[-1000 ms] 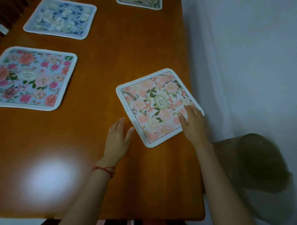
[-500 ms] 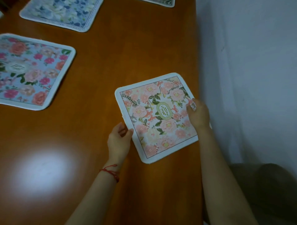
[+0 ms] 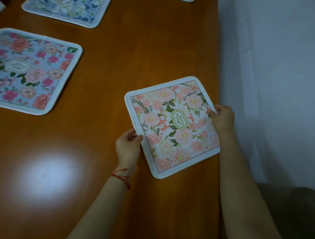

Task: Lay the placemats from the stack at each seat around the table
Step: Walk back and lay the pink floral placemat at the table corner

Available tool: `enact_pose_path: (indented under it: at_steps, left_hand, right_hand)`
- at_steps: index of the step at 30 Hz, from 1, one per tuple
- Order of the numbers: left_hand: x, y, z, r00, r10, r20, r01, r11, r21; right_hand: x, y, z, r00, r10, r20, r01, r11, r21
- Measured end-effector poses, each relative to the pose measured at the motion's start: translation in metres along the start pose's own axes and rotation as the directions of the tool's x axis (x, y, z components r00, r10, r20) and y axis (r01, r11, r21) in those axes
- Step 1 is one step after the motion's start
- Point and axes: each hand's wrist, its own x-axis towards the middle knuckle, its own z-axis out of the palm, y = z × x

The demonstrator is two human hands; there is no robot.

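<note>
A square pink floral placemat (image 3: 172, 126) with a white border and a green oval label lies near the right edge of the brown wooden table (image 3: 119, 68). My left hand (image 3: 127, 145) pinches its left edge, thumb on top. My right hand (image 3: 221, 119) grips its right edge, at the table's rim. A blue placemat with pink flowers (image 3: 34, 71) lies at the left. Another blue-and-white floral placemat (image 3: 68, 12) sits at the far left, cut off by the frame.
A corner of one more placemat (image 3: 187, 0) shows at the top edge. A white wall (image 3: 272, 85) runs close along the table's right side. A dark seat (image 3: 293, 213) is at the lower right. A lamp's glare shines on the wood at lower left.
Both hands went from resting flat by the pink placemat to holding its left and right edges. The mat turned squarer to the table's edge.
</note>
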Motion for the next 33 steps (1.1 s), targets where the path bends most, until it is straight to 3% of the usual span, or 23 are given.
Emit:
enact_pose_path:
  at_steps: [24,33]
  left_hand:
    - [0.006,-0.002,-0.069,0.997,0.081,-0.019,-0.078,0.988,0.133]
    - [-0.013,0.007,-0.102,0.989,0.148,0.005,-0.146,0.972,0.186]
  right_hand:
    - [-0.087,-0.015,-0.006,0.97,0.221,0.098,-0.236,0.954,0.186]
    - [-0.136,-0.019,-0.012,0.93,0.333,0.157,-0.368,0.85,0.376]
